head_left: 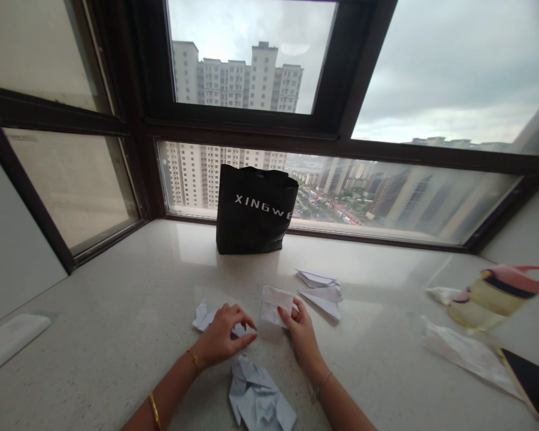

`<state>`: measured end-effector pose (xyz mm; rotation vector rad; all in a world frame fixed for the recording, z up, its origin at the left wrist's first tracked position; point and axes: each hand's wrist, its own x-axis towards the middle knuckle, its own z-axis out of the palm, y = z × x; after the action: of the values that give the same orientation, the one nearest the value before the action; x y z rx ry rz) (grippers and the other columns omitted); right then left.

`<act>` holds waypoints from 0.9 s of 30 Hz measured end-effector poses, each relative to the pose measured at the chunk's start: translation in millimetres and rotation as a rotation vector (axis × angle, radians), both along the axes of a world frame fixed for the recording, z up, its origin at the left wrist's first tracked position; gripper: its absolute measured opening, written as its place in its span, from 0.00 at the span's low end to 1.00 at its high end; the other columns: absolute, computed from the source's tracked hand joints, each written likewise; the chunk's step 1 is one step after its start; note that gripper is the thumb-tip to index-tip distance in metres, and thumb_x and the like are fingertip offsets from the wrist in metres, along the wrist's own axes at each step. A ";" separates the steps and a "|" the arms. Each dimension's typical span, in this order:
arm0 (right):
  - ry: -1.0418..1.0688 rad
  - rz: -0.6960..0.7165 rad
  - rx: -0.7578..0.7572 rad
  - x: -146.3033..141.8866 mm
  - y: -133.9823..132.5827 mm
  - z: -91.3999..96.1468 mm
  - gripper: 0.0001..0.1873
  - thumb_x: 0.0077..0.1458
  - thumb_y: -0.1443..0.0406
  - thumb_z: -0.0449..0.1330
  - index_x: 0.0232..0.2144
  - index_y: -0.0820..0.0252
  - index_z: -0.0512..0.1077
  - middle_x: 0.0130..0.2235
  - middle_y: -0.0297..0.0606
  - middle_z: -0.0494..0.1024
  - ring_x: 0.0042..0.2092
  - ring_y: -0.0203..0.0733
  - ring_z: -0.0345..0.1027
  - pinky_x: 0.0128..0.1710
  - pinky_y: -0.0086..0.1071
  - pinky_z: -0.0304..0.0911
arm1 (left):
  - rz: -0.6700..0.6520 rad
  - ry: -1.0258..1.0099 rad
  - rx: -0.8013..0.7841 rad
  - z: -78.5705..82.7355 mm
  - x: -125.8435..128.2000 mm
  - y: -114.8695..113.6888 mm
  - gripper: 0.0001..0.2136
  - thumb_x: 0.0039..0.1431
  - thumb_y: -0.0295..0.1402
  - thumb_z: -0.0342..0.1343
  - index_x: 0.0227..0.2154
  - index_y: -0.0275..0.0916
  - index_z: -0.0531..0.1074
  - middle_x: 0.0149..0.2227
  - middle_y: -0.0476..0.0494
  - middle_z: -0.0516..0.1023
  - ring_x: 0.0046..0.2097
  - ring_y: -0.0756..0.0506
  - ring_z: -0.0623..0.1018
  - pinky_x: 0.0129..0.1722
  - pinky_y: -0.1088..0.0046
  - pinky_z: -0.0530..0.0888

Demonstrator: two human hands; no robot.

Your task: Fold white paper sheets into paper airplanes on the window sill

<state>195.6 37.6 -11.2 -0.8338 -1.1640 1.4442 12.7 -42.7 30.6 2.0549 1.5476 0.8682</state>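
A small folded square of white paper (269, 304) is held between the thumb and fingers of my right hand (300, 328). Just left of it, my left hand (231, 330) hovers with thumb and fingers apart and nothing between them. Partly hidden behind that hand lies a folded white paper piece (202, 316). Nearer to me, below both hands, is a larger creased paper fold (259, 396). Folded paper planes (323, 294) rest on the counter to the right of the held square.
A black bag (256, 212) with white letters stands by the window. At right are a yellowish bottle with a pink lid (494, 296), crumpled tissue (469, 356) and a dark flat device (534, 383). A white object (13, 341) lies on the pale counter (130, 299) at far left.
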 end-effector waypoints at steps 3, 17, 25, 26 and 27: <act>0.001 0.001 0.007 0.4 -0.1 0.8 0.27 0.38 0.54 0.65 0.39 0.59 0.62 0.28 0.36 0.77 0.30 0.43 0.70 0.29 0.32 0.63 | -0.092 0.109 -0.052 0.8 15.2 -6.7 0.14 0.45 0.47 0.57 0.31 0.44 0.74 0.35 0.46 0.69 0.41 0.43 0.66 0.44 0.66 0.59; 0.030 -0.030 0.046 -1.4 -0.9 1.0 0.29 0.40 0.56 0.64 0.42 0.58 0.59 0.30 0.36 0.77 0.31 0.41 0.70 0.31 0.32 0.63 | -0.144 0.124 -0.148 -18.0 34.1 -6.4 0.17 0.36 0.46 0.62 0.26 0.40 0.68 0.34 0.48 0.71 0.40 0.43 0.68 0.45 0.64 0.58; 0.073 -0.244 0.135 0.9 -8.1 14.0 0.31 0.45 0.58 0.61 0.50 0.58 0.57 0.33 0.37 0.76 0.30 0.38 0.67 0.27 0.28 0.60 | 0.325 -0.501 -0.095 -26.1 3.1 15.5 0.16 0.46 0.43 0.56 0.33 0.37 0.68 0.31 0.45 0.74 0.36 0.44 0.73 0.35 0.72 0.67; 0.058 -0.213 0.144 -0.5 -10.0 15.5 0.30 0.45 0.58 0.61 0.49 0.59 0.58 0.31 0.36 0.76 0.27 0.35 0.65 0.24 0.26 0.59 | 0.329 -0.549 -0.096 -27.9 1.4 17.1 0.17 0.45 0.43 0.57 0.34 0.37 0.68 0.32 0.44 0.75 0.36 0.44 0.73 0.35 0.71 0.67; 0.042 -0.174 0.153 -2.3 -12.1 16.7 0.28 0.45 0.58 0.62 0.48 0.59 0.59 0.29 0.34 0.76 0.25 0.33 0.63 0.21 0.25 0.56 | 0.329 -0.589 -0.097 -29.1 0.2 18.3 0.18 0.44 0.43 0.57 0.35 0.37 0.69 0.33 0.43 0.75 0.37 0.43 0.73 0.36 0.71 0.68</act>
<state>193.2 25.5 5.5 -0.7747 -1.1265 1.2097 12.9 -24.3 1.5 1.3159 1.5529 1.3399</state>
